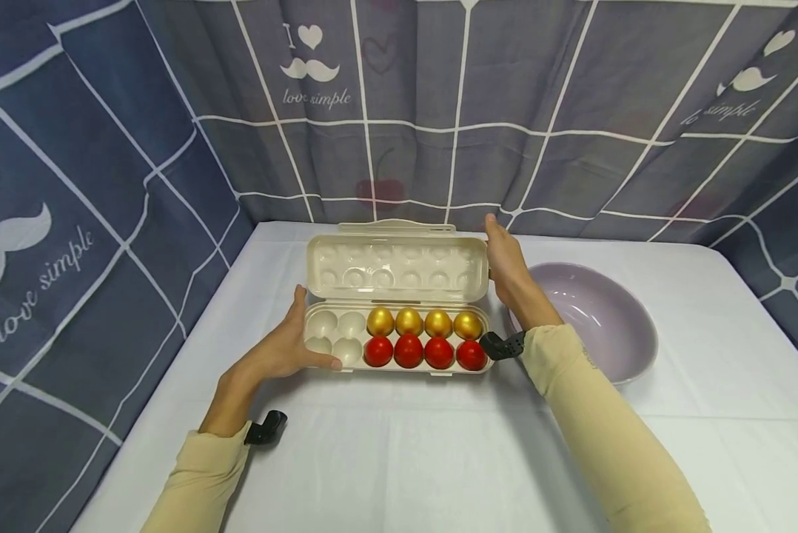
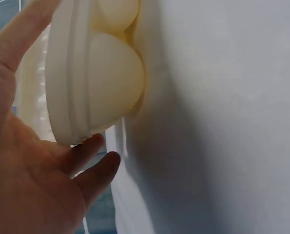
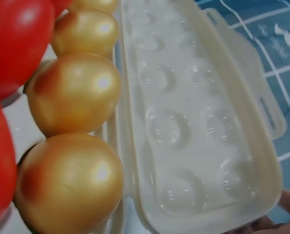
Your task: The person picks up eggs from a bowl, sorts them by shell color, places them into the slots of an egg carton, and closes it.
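An egg carton (image 1: 408, 372) of cream plastic stands with its lid (image 1: 399, 268) raised at the back. A row of several gold eggs (image 1: 408, 323) lies behind a row of several red eggs (image 1: 408, 351), filling the middle and right. Bare cups (image 1: 320, 323) show at the left end. My left hand (image 1: 282, 344) grips that end, thumb along the front rim; in the left wrist view, fingers (image 2: 97, 175) reach around the carton's end. At the lid's right end, my right hand (image 1: 508, 266) holds its edge, with fingertips partly hidden behind the lid in the right wrist view.
To the right, a shallow lilac bowl (image 1: 612, 326) stands on the white-covered table (image 1: 386, 459), partly behind the right forearm. Dark checked curtains (image 1: 412, 89) hang along the back and left sides. Black wrist devices (image 1: 266, 428) sit at both cuffs.
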`<state>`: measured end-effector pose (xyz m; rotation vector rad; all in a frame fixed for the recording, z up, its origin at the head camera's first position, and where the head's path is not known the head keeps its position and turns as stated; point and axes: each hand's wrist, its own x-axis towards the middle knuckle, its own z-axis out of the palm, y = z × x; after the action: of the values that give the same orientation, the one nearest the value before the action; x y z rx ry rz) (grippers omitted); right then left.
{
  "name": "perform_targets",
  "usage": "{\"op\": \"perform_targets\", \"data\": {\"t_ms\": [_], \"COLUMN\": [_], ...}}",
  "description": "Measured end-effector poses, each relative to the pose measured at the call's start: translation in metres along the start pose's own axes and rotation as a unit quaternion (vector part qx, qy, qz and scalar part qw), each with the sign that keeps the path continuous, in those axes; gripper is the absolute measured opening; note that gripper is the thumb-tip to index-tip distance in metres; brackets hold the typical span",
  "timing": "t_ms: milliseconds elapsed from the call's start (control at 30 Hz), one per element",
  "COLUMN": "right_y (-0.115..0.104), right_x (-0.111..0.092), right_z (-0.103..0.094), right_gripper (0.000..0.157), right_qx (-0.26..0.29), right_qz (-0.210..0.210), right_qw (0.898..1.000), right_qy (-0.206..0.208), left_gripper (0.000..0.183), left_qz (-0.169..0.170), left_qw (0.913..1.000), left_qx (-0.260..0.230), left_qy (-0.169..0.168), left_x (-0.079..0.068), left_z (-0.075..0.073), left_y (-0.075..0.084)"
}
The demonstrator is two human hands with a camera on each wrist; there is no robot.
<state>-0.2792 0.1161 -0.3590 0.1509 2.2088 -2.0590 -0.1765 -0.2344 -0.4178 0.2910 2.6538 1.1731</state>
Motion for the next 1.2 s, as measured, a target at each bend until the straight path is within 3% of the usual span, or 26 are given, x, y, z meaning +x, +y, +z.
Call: {"op": "perform_targets", "data": {"t_ms": [100,233,367,533,667,833,1033,1100,1200], "right_y": [0.000,0.003,0.005,0.008,0.012,0.016,0.017,0.017,0.019], "right_x": [-0.008,-0.020,-0.031,-0.044,-0.051,-0.057,-0.064,-0.067,-0.069], "right_z": [0.001,0.003,0.002,-0.001,-0.005,-0.008,-0.012,-0.014,-0.016], "right_gripper": [0.062,0.031,0.013,0.025,0.032,0.032,0.033,0.034,0.040], "right_qx": [-0.033,-0.052,-0.044,-0.071,-0.088,-0.095,-0.141,-0.163,-0.192], "right_qz": [-0.040,-0.081,-0.078,-0.063,-0.069,-0.077,-0.096,-0.101,-0.110], "right_qw": [0.999,0.995,0.996,0.993,0.990,0.988,0.977,0.971,0.960], "right_qy": [0.013,0.008,-0.020,-0.064,-0.080,-0.090,-0.128,-0.145,-0.171], "left_gripper": [0.149,0.151,0.151,0.144,0.126,0.094,0.067,0.063,0.063], "left_qz": [0.002,0.010,0.025,0.057,0.070,0.060,0.040,0.032,0.023], "left_qw": [0.9997,0.9985,0.9970,0.9925,0.9869,0.9790,0.9613,0.9576,0.9595], "left_qx": [-0.009,-0.016,-0.021,-0.059,-0.093,-0.091,-0.096,-0.103,-0.113], "left_qy": [0.021,0.051,0.070,0.090,0.112,0.172,0.255,0.267,0.257], "left_x": [-0.002,-0.004,-0.005,-0.007,-0.005,-0.001,0.000,0.001,0.000], "left_z": [0.003,0.007,0.008,0.002,-0.006,-0.011,-0.014,-0.014,-0.015], "left_y": [-0.002,-0.005,-0.006,0.003,0.015,0.026,0.031,0.031,0.032]}}
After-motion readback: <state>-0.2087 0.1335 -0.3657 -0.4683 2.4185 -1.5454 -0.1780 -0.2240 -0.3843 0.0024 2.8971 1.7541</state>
